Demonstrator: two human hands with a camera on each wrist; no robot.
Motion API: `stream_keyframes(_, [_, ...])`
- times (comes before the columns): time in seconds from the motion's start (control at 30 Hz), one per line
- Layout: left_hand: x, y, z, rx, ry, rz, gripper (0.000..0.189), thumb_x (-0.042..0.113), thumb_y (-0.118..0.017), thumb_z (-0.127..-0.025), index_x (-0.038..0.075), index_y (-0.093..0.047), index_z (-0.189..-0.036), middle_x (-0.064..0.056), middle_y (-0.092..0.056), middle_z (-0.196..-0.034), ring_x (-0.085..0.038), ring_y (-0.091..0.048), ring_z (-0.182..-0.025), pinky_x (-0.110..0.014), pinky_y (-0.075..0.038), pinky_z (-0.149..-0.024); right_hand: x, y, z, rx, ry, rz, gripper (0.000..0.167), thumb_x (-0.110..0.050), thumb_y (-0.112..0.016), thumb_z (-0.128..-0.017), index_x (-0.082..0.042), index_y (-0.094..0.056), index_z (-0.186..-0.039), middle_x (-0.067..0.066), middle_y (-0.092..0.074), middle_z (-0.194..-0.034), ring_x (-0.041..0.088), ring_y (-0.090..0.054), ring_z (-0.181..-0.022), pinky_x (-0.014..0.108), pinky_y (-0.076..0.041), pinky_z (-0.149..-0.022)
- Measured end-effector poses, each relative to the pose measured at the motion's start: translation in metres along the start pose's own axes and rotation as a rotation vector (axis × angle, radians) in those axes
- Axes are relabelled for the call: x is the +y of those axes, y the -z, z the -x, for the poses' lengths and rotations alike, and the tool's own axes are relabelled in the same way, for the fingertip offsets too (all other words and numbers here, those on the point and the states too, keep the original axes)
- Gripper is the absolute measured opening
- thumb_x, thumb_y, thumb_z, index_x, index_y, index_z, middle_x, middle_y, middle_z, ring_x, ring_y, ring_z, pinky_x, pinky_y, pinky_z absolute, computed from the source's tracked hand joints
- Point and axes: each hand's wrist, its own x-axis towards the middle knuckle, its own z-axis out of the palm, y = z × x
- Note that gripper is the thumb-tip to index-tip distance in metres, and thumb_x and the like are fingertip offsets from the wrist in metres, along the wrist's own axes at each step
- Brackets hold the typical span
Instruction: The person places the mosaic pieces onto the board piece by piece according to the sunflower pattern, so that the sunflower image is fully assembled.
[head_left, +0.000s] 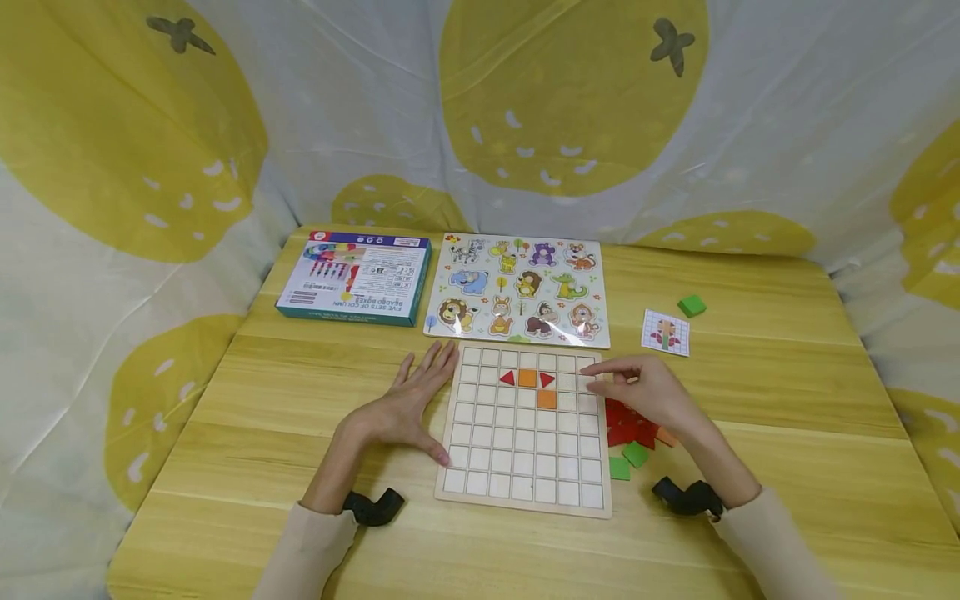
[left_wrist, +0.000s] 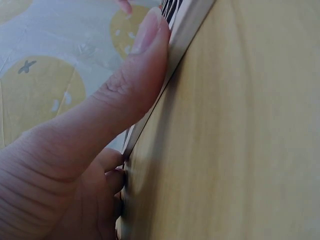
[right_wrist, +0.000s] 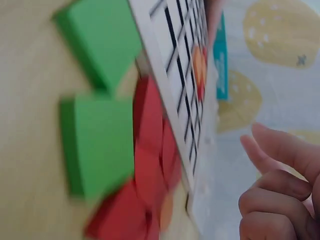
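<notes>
A wooden grid board (head_left: 480, 435) lies in front of me. Near its top sit two orange squares (head_left: 527, 378) in neighbouring rows and columns, with a red triangle (head_left: 508, 378) and another red triangle (head_left: 546, 380) flanking the upper one. My left hand (head_left: 405, 408) spreads along the board's left edge, its thumb (left_wrist: 120, 90) against the side. Over the right edge hovers my right hand (head_left: 651, 390). Its thumb and index finger are extended and apart, the other fingers bent, and no piece shows between them. Beneath it lie red pieces (head_left: 628, 423) and green squares (right_wrist: 102, 145), partly hidden by the hand.
Behind the board lies an animal puzzle (head_left: 517, 287), with a bead-set box (head_left: 352, 279) to its left. At right are a small pattern card (head_left: 665, 332) and green squares (head_left: 692, 305). A patterned curtain (head_left: 360, 100) hangs behind the table.
</notes>
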Motion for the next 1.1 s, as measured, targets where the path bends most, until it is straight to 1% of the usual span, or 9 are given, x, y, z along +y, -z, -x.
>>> stream_keyframes(0.07, [0.000, 0.000, 0.000, 0.000, 0.001, 0.003, 0.157, 0.059, -0.096, -0.058, 0.009, 0.006, -0.166, -0.009, 0.015, -0.175, -0.033, 0.015, -0.162, -0.062, 0.014, -0.128, 0.006, 0.014, 0.007, 0.025, -0.015, 0.002, 0.032, -0.028, -0.079, -0.093, -0.011, -0.078, -0.119, 0.000, -0.042, -0.067, 0.014, -0.041, -0.061, 0.025, -0.033, -0.049])
stream_keyframes(0.17, [0.000, -0.001, 0.000, -0.002, 0.005, 0.003, 0.157, 0.059, -0.096, -0.058, 0.009, 0.006, -0.167, -0.009, 0.015, -0.175, -0.032, 0.016, -0.162, -0.062, 0.013, -0.128, 0.018, 0.031, 0.017, 0.047, -0.033, -0.002, 0.034, -0.028, -0.078, -0.093, -0.009, -0.077, -0.121, -0.002, -0.039, -0.066, 0.013, -0.039, -0.060, 0.027, -0.031, -0.048])
stream_keyframes(0.27, [0.000, 0.000, 0.000, -0.004, 0.008, 0.006, 0.157, 0.058, -0.096, -0.057, 0.009, 0.005, -0.167, -0.009, 0.015, -0.175, -0.032, 0.016, -0.162, -0.062, 0.013, -0.128, 0.030, 0.042, 0.023, 0.047, -0.045, 0.014, 0.035, -0.026, -0.078, -0.093, -0.006, -0.076, -0.122, -0.004, -0.037, -0.065, 0.013, -0.037, -0.060, 0.028, -0.030, -0.048])
stream_keyframes(0.33, [0.000, 0.000, 0.001, -0.004, 0.011, 0.010, 0.157, 0.058, -0.097, -0.057, 0.010, 0.005, -0.167, -0.008, 0.015, -0.175, -0.032, 0.016, -0.162, -0.062, 0.014, -0.128, 0.036, 0.045, 0.026, 0.035, -0.061, 0.025, 0.036, -0.024, -0.079, -0.093, -0.004, -0.076, -0.122, -0.004, -0.037, -0.065, 0.013, -0.037, -0.060, 0.027, -0.029, -0.048])
stream_keyframes(0.53, [0.001, 0.001, 0.001, 0.002, 0.003, 0.015, 0.157, 0.058, -0.096, -0.057, 0.010, 0.005, -0.167, -0.009, 0.014, -0.175, -0.033, 0.015, -0.162, -0.063, 0.014, -0.128, 0.043, 0.040, 0.025, -0.006, -0.143, 0.027, 0.039, -0.025, -0.083, -0.088, -0.003, -0.077, -0.119, -0.004, -0.038, -0.063, 0.011, -0.037, -0.058, 0.026, -0.027, -0.049])
stream_keyframes(0.67, [0.001, 0.001, 0.000, 0.000, 0.001, 0.013, 0.156, 0.058, -0.096, -0.058, 0.009, 0.005, -0.167, -0.009, 0.014, -0.175, -0.033, 0.015, -0.162, -0.063, 0.014, -0.128, 0.044, 0.035, 0.019, -0.011, -0.146, 0.029, 0.036, -0.023, -0.085, -0.087, -0.002, -0.077, -0.115, -0.004, -0.037, -0.063, 0.010, -0.037, -0.059, 0.026, -0.027, -0.050])
stream_keyframes(0.8, [0.001, 0.000, 0.000, 0.003, -0.003, 0.014, 0.156, 0.058, -0.096, -0.058, 0.010, 0.005, -0.167, -0.009, 0.014, -0.175, -0.033, 0.015, -0.162, -0.063, 0.014, -0.128, 0.043, 0.034, 0.015, -0.008, -0.153, 0.017, 0.031, -0.019, -0.084, -0.087, -0.001, -0.077, -0.112, -0.004, -0.038, -0.062, 0.011, -0.037, -0.058, 0.024, -0.029, -0.050])
stream_keyframes(0.87, [0.000, 0.000, 0.000, 0.004, -0.005, 0.014, 0.156, 0.059, -0.096, -0.058, 0.010, 0.005, -0.167, -0.008, 0.014, -0.175, -0.033, 0.015, -0.162, -0.063, 0.014, -0.128, 0.043, 0.034, 0.014, -0.002, -0.162, 0.017, 0.030, -0.019, -0.083, -0.088, 0.000, -0.077, -0.111, -0.004, -0.038, -0.062, 0.011, -0.037, -0.057, 0.025, -0.029, -0.050])
stream_keyframes(1.1, [0.000, 0.000, -0.001, 0.001, 0.003, 0.012, 0.157, 0.059, -0.096, -0.057, 0.011, 0.005, -0.167, -0.007, 0.014, -0.175, -0.032, 0.015, -0.162, -0.062, 0.013, -0.128, 0.043, 0.036, 0.014, 0.043, -0.186, 0.007, 0.038, -0.027, -0.084, -0.087, -0.001, -0.077, -0.113, -0.004, -0.040, -0.061, 0.013, -0.038, -0.057, 0.027, -0.030, -0.048])
